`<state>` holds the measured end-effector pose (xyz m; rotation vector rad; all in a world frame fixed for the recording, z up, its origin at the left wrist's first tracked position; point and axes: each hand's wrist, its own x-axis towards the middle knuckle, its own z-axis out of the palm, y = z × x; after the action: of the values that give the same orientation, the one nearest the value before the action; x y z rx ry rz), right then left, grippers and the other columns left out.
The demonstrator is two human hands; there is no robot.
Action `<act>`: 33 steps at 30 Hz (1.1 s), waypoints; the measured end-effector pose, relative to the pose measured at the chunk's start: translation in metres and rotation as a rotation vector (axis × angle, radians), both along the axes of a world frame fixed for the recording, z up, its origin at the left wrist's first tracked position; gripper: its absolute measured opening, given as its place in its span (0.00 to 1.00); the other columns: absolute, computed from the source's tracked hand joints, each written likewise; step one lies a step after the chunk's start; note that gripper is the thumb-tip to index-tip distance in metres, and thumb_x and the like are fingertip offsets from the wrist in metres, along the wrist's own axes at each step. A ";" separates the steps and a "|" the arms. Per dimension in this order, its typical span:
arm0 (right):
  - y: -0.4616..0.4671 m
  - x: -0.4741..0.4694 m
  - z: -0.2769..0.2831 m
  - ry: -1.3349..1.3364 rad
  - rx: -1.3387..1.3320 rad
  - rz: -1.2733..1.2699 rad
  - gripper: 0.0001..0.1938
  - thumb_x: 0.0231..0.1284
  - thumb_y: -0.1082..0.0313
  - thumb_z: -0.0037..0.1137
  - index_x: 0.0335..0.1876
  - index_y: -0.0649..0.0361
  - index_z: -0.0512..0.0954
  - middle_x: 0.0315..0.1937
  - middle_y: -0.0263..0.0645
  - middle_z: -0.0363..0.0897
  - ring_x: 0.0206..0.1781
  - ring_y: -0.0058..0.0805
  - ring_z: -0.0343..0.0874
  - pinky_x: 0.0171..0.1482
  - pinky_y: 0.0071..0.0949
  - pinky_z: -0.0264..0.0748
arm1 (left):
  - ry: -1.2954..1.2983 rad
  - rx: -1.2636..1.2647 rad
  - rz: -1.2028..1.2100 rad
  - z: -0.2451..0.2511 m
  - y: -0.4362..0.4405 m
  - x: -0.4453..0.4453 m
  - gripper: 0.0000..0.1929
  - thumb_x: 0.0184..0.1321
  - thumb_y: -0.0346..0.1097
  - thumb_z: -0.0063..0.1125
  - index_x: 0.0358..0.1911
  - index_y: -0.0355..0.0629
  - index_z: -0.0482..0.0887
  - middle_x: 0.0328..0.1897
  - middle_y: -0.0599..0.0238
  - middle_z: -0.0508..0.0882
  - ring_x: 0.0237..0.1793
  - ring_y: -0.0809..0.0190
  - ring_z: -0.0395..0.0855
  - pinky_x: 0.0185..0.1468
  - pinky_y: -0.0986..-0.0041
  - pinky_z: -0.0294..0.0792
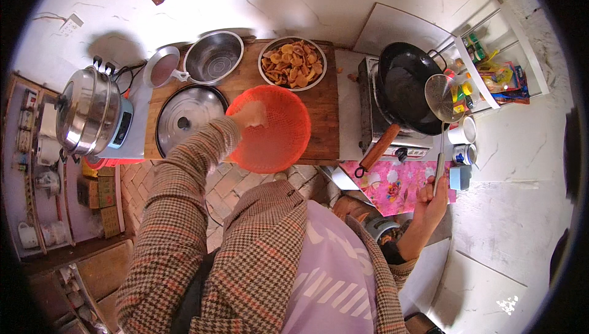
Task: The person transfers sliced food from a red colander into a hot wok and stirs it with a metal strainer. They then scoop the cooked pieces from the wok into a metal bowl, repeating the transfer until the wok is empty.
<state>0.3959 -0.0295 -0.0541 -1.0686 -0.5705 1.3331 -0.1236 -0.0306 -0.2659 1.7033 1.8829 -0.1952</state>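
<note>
My left hand is blurred and reaches over the left rim of a red plastic colander. Whether its fingers grip anything is unclear. The colander overlaps the front of a wooden board. In my right hand is the handle of a wire-mesh skimmer, its mesh bowl raised over the right side of a black wok. Dark and glossy inside, the wok rests on a gas stove, its wooden handle pointing towards me. Behind the colander stands a metal bowl of browned, sliced food.
An empty steel basin, a strainer or sieve and a pan lid lie left of the colander. A lidded steamer stands farther left. Right of the stove are a condiment rack and small containers.
</note>
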 end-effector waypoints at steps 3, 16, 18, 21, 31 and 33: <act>0.001 -0.002 0.005 -0.004 0.026 0.032 0.13 0.72 0.63 0.46 0.55 0.61 0.69 0.30 0.33 0.72 0.19 0.10 0.55 0.20 0.13 0.56 | 0.102 0.168 -0.024 -0.039 -0.014 0.006 0.14 0.45 0.41 0.64 0.32 0.38 0.86 0.37 0.50 0.85 0.37 0.44 0.83 0.40 0.56 0.76; -0.009 -0.005 0.008 -0.035 0.067 0.050 0.15 0.71 0.63 0.46 0.58 0.62 0.69 0.30 0.33 0.73 0.19 0.09 0.56 0.20 0.12 0.55 | 0.184 0.177 -0.116 -0.088 -0.005 0.011 0.14 0.48 0.41 0.59 0.31 0.37 0.87 0.35 0.50 0.85 0.38 0.46 0.84 0.41 0.58 0.76; -0.008 -0.003 0.006 -0.028 0.047 0.041 0.15 0.71 0.63 0.47 0.58 0.62 0.69 0.30 0.33 0.72 0.19 0.09 0.56 0.20 0.12 0.55 | 0.172 0.184 -0.154 -0.071 -0.002 0.011 0.13 0.48 0.40 0.60 0.29 0.36 0.86 0.33 0.51 0.85 0.36 0.48 0.85 0.39 0.59 0.76; -0.009 -0.001 0.002 -0.029 0.013 0.032 0.15 0.71 0.63 0.47 0.58 0.61 0.69 0.30 0.32 0.72 0.19 0.10 0.56 0.20 0.13 0.56 | -0.094 0.168 -0.074 -0.014 0.005 0.016 0.10 0.48 0.37 0.63 0.25 0.36 0.84 0.29 0.54 0.85 0.30 0.56 0.84 0.33 0.66 0.75; -0.019 0.012 0.020 -0.029 0.086 -0.049 0.17 0.72 0.66 0.44 0.61 0.62 0.67 0.30 0.31 0.71 0.19 0.10 0.56 0.20 0.14 0.57 | -1.306 0.298 0.258 0.203 0.158 0.227 0.08 0.54 0.33 0.65 0.32 0.37 0.82 0.26 0.66 0.82 0.25 0.70 0.78 0.30 0.79 0.70; -0.023 0.017 0.024 -0.032 0.110 -0.057 0.17 0.72 0.66 0.44 0.62 0.62 0.66 0.30 0.31 0.71 0.19 0.09 0.56 0.20 0.13 0.57 | -1.190 0.306 0.265 0.211 0.165 0.242 0.08 0.55 0.34 0.65 0.32 0.37 0.82 0.25 0.67 0.82 0.25 0.71 0.78 0.30 0.80 0.71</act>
<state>0.4132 -0.0525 -0.0300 -1.0102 -0.6255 1.2228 0.1183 0.1349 -0.0552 1.2145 1.1806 1.0286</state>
